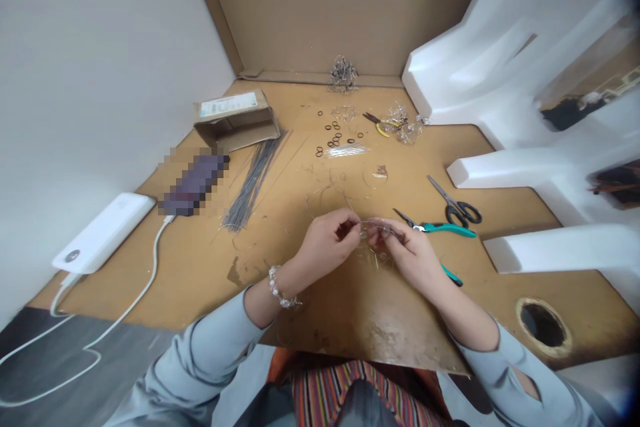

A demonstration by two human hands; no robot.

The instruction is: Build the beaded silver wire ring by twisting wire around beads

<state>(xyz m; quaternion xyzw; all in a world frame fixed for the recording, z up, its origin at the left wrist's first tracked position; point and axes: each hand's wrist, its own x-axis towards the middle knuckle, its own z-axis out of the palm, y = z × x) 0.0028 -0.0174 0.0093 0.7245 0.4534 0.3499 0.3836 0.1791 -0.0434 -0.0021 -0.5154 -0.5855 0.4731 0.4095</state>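
My left hand (327, 240) and my right hand (407, 253) meet over the middle of a brown cardboard work surface (280, 260). Both pinch a thin wire piece with small clear beads (373, 227) held between the fingertips. A beaded bracelet sits on my left wrist. Teal-handled pliers (443, 229) lie just right of my right hand, and their second handle shows below that hand. A bundle of grey wires (253, 180) lies to the left.
Black-handled scissors (457, 205), yellow-handled cutters (377, 123), small dark rings (335, 137) and clear bead clusters (405, 123) lie further back. A small cardboard box (235, 119), a white power bank (103, 230) with cable sit left. White foam blocks (525, 87) stand right. A round hole (543, 323) is near right.
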